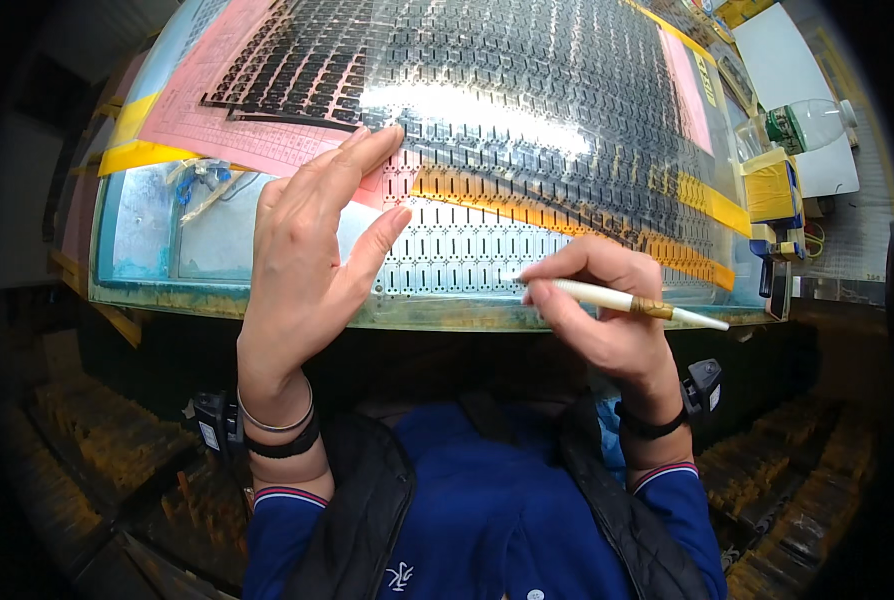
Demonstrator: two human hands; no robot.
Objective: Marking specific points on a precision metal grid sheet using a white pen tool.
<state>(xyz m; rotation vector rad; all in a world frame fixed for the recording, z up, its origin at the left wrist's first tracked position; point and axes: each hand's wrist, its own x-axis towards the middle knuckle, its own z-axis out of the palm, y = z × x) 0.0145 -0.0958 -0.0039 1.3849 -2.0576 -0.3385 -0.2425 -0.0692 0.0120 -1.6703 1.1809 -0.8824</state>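
A clear film sheet printed with rows of small black marks lies over the work surface in front of me. My left hand rests at its left side, fingers stretched out and thumb apart, with nothing held. Between the thumb and fingers of my right hand is a slim white pen-like tool with a gold band. Its tapered white end points to the lower right. The working end is near the sheet's lower rows, too small to tell whether it touches.
Pink printed paper and dark patterned film lie under the sheet. Yellow tape and orange strips run along it. At the right are a clear plastic bottle, a yellow block and white paper. The glass table's front edge is near me.
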